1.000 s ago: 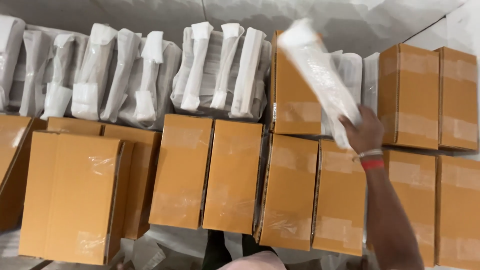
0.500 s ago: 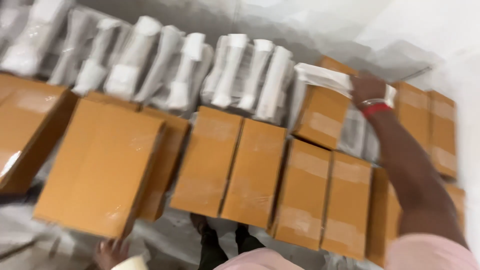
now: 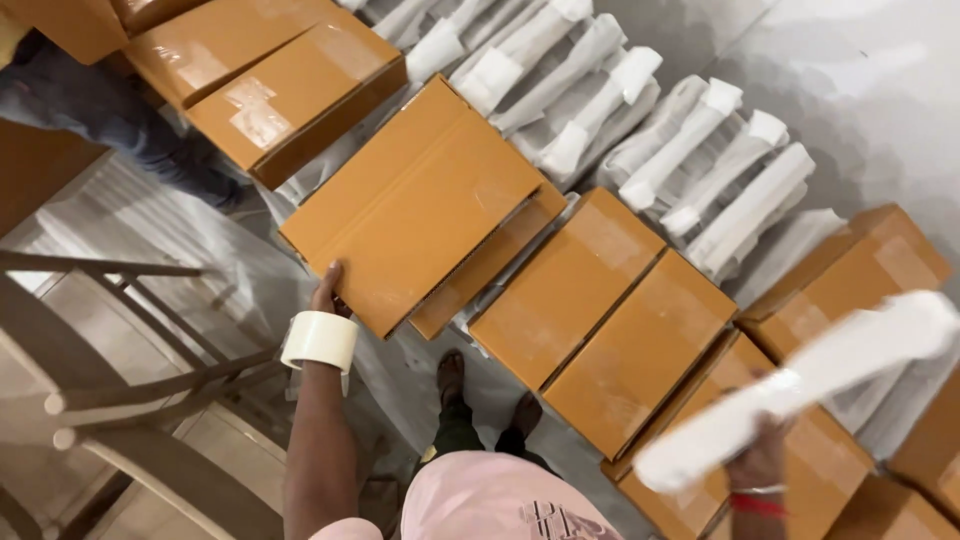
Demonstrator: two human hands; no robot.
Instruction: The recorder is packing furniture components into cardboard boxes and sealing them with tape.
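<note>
- Right hand point(image 3: 762, 462) has a closed grip around the lower end of a long white wrapped packet point(image 3: 800, 385), fingers wrapped round it. It's blurry, so can't say much on finger detail. The packet angles up and to the right, lifted clear above the row of orange boxes, so my guess is it's held by the end to keep the long part out of the way.
- Red band and a thin bangle sit on that wrist, just under the packet.
- Left hand point(image 3: 329, 290) lies flat on the near corner of a big orange cardboard box point(image 3: 415, 205), fingers laid along the edge rather than clamped round it. Looks more like steadying or nudging than lifting, since the box rests on a second one underneath.
- A roll of clear tape point(image 3: 320, 342) is worn on the left wrist like a bracelet, probably so it stays handy with both hands free.
- The boxes point(image 3: 600, 320) lie side by side in a row on the floor, flat and taped shut.
- Behind them, more white wrapped packets point(image 3: 700, 160) stand leaning against each other in a line along the wall.
- A wooden chair point(image 3: 120, 380) sits at the left, and someone's dark trouser leg point(image 3: 110, 120) shows top left.
</note>
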